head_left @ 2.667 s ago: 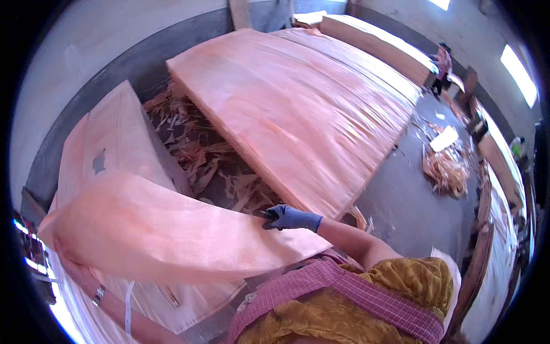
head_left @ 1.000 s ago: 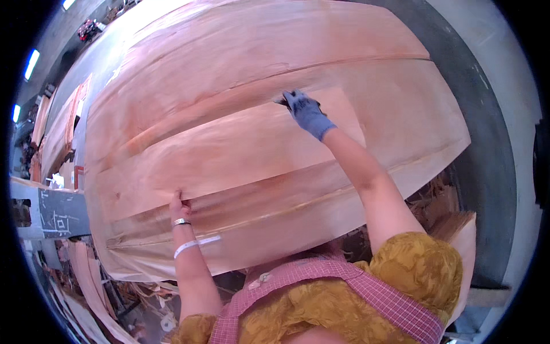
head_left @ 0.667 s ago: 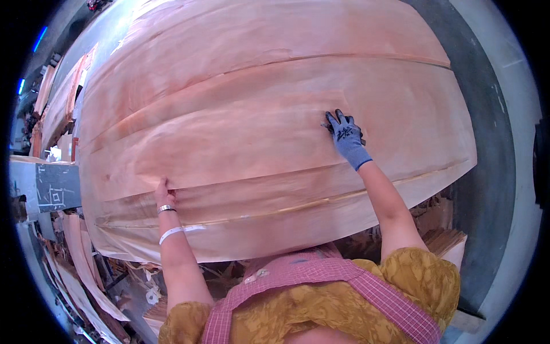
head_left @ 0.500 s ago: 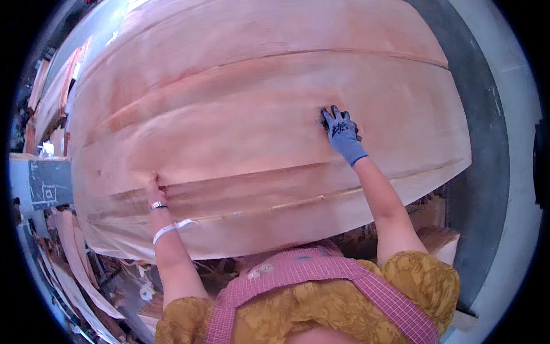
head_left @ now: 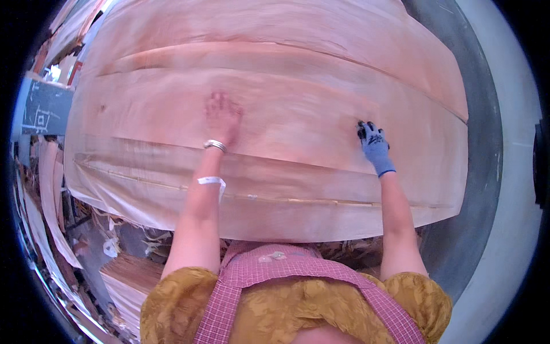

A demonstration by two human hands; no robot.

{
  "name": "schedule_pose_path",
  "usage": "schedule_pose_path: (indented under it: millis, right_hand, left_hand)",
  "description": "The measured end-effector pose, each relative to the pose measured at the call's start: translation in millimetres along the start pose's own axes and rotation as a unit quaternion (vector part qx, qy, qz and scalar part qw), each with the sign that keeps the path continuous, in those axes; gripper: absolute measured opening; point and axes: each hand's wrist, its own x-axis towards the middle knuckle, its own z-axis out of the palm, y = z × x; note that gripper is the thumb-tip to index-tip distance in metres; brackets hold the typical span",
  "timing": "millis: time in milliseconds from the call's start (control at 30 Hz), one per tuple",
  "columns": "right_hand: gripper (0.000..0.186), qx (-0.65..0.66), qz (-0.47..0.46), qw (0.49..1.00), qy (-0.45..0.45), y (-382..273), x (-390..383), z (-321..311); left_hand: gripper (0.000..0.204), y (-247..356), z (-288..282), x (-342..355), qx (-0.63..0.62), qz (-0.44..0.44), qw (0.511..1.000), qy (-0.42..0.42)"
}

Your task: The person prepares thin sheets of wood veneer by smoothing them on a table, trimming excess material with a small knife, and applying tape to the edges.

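A wide, thin sheet of pinkish-tan wood veneer [head_left: 298, 120] lies before me, with long ridges and overlapping edges running across it. My bare left hand [head_left: 224, 119] rests flat on the veneer left of the middle, fingers spread, slightly blurred. A metal bracelet and a white band circle that arm. Further right, my right hand [head_left: 375, 147] wears a blue-grey glove with black fingertips. Its fingers are apart and touch the veneer; I see nothing held, though the palm side is hidden. A narrow raised seam [head_left: 298, 200] crosses the sheet nearer my body.
A dark grey table edge [head_left: 484, 149] curves along the right. At the left stands a grey block with chalk marks [head_left: 48, 109]. Veneer strips [head_left: 51, 195] and scraps lie at the lower left, beside a stack of wood sheets [head_left: 129, 281].
My left hand has moved right and farther out, from the fold's edge to flat on the sheet. The right hand sits farther right in view. The view has shifted, and the veneer's folds lie differently.
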Motion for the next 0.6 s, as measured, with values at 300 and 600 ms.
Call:
schedule_pose_path:
  millis: [300, 600]
  right_hand:
    - [0.023, 0.283, -0.217, 0.933, 0.053, -196, 58, -45]
    - [0.032, 0.054, -0.215, 0.971, -0.093, -385, 71, -80]
  left_hand:
    - [0.064, -45, -31, 9, 0.000, -0.070, 0.996, -0.049]
    - [0.061, -52, -33, 12, -0.105, -0.070, 0.992, 0.025]
